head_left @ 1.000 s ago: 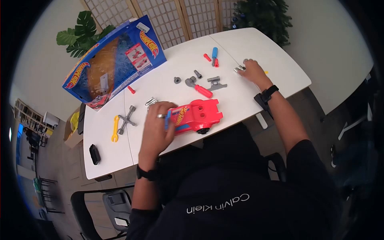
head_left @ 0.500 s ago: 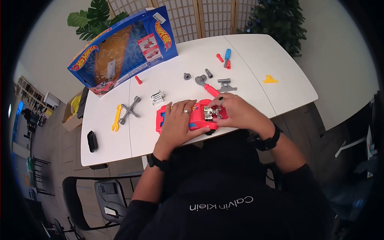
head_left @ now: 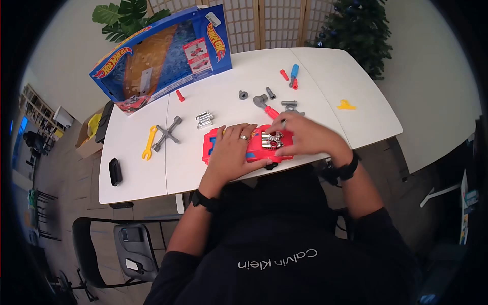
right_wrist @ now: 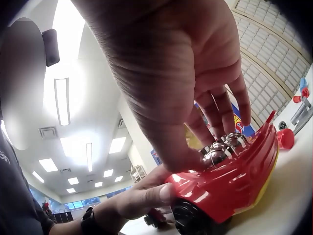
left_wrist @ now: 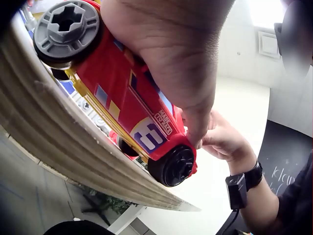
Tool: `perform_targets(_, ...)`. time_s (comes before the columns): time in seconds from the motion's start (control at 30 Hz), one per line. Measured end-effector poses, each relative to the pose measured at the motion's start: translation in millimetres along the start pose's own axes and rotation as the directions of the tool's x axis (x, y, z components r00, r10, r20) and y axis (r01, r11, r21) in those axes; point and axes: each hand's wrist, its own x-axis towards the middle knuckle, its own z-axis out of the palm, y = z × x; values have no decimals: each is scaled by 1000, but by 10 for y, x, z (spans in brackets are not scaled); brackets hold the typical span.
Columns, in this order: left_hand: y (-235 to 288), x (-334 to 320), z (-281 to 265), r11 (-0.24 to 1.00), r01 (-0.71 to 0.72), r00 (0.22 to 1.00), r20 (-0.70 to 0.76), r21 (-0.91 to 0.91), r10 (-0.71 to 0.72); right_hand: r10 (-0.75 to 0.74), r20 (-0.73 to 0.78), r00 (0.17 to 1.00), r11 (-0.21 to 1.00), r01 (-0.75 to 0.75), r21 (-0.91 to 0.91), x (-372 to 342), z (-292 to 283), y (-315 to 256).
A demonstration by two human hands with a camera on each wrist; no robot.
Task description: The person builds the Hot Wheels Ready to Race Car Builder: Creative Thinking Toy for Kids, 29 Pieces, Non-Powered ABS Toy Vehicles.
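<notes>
A red toy car (head_left: 208, 146) sits near the table's front edge, with a black wheel and a number 3 sticker on its side in the left wrist view. My left hand (head_left: 228, 155) grips it from above, fingers over the top and thumb along the near side. A chrome toy engine piece (head_left: 271, 140) sits in the car's right end. Over that end is my right hand (head_left: 311, 136), fingers spread around the piece. In the right wrist view, the thumb comes right to the chrome, while the other fingers extend past its far side.
Behind the car lie a red-handled toy hammer (head_left: 267, 105), grey bolts and a blue screwdriver (head_left: 294, 72). Another chrome part (head_left: 205, 119), a grey cross wrench (head_left: 166, 134) and a yellow wrench (head_left: 150, 143) are leftward. A blue box (head_left: 222, 51) stands at the back; a yellow piece (head_left: 346, 104) lies right.
My right hand brought the chrome engine piece from the table's right side to the car, then spread its fingers a little. My left hand shifted from the car's left end onto its top.
</notes>
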Motion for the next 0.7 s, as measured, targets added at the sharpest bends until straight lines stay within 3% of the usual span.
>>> perform_targets(0.07, -4, 6, -17, 1000, 1, 1000, 2, 1, -1, 187, -109, 976, 961, -159, 224, 98, -298, 271)
perform_targets(0.13, -19, -1, -2, 1000, 14, 1000, 3, -27, -14, 288, -246, 925, 957, -287, 42, 249, -384, 719)
perform_targets(0.17, -7, -5, -4, 1000, 11, 1000, -2, -27, -11, 287, -250, 925, 957, -286, 38, 257, -288, 1080)
perform_targets(0.23, 3, 12, -39, 997, 19, 1000, 19, -80, -17, 149, -197, 969, 939, -201, -278, 280, -64, 1720)
perform_targets(0.27, -8, 8, -38, 997, 14, 1000, 9, -73, -13, 140, -204, 969, 939, -195, -284, 338, -77, 1698)
perform_targets(0.33, -21, -31, -18, 999, -12, 1000, -18, -44, 11, 446, 62, 893, 890, -435, -137, 435, -25, 1676)
perform_targets(0.47, -45, -71, 0, 992, -94, 995, -44, -82, 90, 364, -178, 914, 928, -371, -9, 408, -26, 1590)
perform_targets(0.5, -52, -79, -3, 992, -91, 995, -41, -84, 88, 366, -175, 914, 928, -373, -6, 395, -51, 1538)
perform_targets(0.57, -42, -72, -44, 985, -133, 991, -41, -106, 130, 311, -275, 910, 950, -298, 89, 410, -229, 1145)
perform_targets(0.6, -41, -69, -48, 985, -134, 991, -37, -111, 130, 317, -273, 908, 948, -304, 91, 399, -313, 928)
perform_targets(0.67, -53, -66, -50, 983, -130, 991, -38, -132, 126, 236, -60, 970, 937, -211, 277, 380, -458, 462)
perform_targets(0.7, -67, -67, -43, 982, -130, 991, -36, -136, 126, 240, -58, 969, 936, -215, 278, 369, -499, 263)
